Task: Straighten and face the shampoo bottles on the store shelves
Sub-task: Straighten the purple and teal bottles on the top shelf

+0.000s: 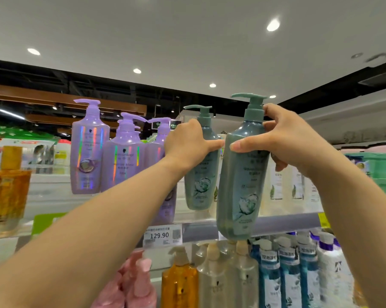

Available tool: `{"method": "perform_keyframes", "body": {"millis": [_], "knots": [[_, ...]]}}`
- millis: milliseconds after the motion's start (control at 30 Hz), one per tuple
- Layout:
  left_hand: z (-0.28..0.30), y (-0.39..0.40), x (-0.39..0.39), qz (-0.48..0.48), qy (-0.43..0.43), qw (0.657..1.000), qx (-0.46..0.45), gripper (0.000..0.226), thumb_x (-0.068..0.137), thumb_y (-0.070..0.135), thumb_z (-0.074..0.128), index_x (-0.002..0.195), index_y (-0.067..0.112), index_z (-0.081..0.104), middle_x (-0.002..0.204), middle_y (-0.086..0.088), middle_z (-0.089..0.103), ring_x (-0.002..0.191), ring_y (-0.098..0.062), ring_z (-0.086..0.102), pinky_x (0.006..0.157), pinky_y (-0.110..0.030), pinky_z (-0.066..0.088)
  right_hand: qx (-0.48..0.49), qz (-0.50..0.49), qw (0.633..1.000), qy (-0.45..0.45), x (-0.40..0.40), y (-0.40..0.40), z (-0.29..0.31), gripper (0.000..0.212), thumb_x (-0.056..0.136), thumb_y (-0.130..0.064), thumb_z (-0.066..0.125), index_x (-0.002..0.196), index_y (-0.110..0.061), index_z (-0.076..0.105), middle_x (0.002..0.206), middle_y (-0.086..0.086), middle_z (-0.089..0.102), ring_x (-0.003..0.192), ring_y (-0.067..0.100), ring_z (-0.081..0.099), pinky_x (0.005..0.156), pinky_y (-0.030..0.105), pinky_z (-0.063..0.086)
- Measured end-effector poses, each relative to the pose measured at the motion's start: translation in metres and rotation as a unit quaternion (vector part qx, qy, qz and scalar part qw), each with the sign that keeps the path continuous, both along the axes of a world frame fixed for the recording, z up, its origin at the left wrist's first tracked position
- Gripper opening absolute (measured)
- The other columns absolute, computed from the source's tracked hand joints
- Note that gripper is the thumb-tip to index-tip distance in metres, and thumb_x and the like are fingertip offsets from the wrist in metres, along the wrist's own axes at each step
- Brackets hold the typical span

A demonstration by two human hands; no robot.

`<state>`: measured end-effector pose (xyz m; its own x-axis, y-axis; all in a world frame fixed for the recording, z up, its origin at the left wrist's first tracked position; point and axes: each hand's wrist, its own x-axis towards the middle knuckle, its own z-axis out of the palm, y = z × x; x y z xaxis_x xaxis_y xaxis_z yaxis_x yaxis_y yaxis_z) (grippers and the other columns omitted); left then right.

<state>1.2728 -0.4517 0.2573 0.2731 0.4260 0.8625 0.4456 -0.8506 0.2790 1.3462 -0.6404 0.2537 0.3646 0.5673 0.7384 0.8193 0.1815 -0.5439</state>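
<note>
Both arms raised toward the top shelf (pixel 283 221). Right hand (pixel 283 141) clamped on the shoulder and neck of a teal bottle (pixel 241 185), held in front of the shelf edge, base hanging below it, pump (pixel 249 97) pointing left. Left hand (pixel 187 145) wrapped around a second teal bottle (pixel 201 192) standing further back on the shelf. Purple bottles (pixel 88 150) upright to the left, near. Price tag (pixel 162 235) on the shelf edge, reading 129.90.
</note>
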Motion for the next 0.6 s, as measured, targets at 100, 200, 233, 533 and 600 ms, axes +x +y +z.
{"method": "perform_keyframes", "body": {"millis": [100, 200, 233, 533, 600], "knots": [[-0.003, 0.002, 0.009, 0.007, 0.026, 0.999, -0.017, 0.072, 0.073, 0.068, 0.066, 0.105, 0.005, 0.052, 0.098, -0.011, 0.061, 0.087, -0.033, 0.055, 0.064, -0.036, 0.038, 0.011, 0.014, 1.0, 0.002, 0.009, 0.004, -0.001, 0.057, 0.059, -0.038, 0.09, 0.108, -0.033, 0.061, 0.091, -0.001, 0.073, 0.049, 0.006, 0.057, 0.039, 0.028, 0.043], [-0.004, 0.005, 0.015, 0.018, 0.061, 0.998, -0.022, 0.068, 0.08, 0.055, 0.066, 0.115, 0.001, 0.044, 0.099, -0.014, 0.059, 0.088, -0.034, 0.055, 0.066, -0.04, 0.044, 0.015, 0.016, 1.0, -0.004, 0.014, 0.009, -0.003, 0.06, 0.055, -0.041, 0.09, 0.107, -0.034, 0.06, 0.09, -0.002, 0.072, 0.063, 0.017, 0.064, 0.04, 0.029, 0.045], [-0.003, 0.006, 0.016, 0.015, 0.071, 0.997, -0.031, 0.068, 0.082, 0.051, 0.067, 0.119, 0.0, 0.04, 0.1, -0.014, 0.059, 0.091, -0.035, 0.057, 0.069, -0.042, 0.048, 0.014, 0.019, 1.0, -0.002, 0.016, 0.01, -0.003, 0.06, 0.056, -0.041, 0.09, 0.107, -0.034, 0.06, 0.09, -0.002, 0.072, 0.064, 0.018, 0.064, 0.04, 0.029, 0.046], [0.017, -0.001, 0.01, 0.04, 0.14, 0.988, -0.057, 0.035, 0.088, 0.022, 0.061, 0.062, 0.007, 0.042, 0.063, -0.006, 0.042, 0.056, -0.018, 0.04, 0.046, -0.029, 0.031, 0.015, 0.058, 0.998, 0.018, 0.028, 0.027, -0.004, 0.056, 0.06, -0.035, 0.091, 0.108, -0.031, 0.062, 0.091, 0.0, 0.073, 0.038, 0.001, 0.049, 0.037, 0.025, 0.04], [0.02, 0.0, 0.009, 0.06, 0.152, 0.986, -0.042, 0.038, 0.088, 0.024, 0.061, 0.061, 0.009, 0.039, 0.062, -0.006, 0.041, 0.054, -0.016, 0.037, 0.046, -0.028, 0.029, 0.024, 0.067, 0.997, 0.021, 0.028, 0.029, -0.005, 0.056, 0.06, -0.035, 0.09, 0.109, -0.03, 0.062, 0.091, 0.0, 0.073, 0.038, 0.001, 0.049, 0.037, 0.026, 0.04]]}}
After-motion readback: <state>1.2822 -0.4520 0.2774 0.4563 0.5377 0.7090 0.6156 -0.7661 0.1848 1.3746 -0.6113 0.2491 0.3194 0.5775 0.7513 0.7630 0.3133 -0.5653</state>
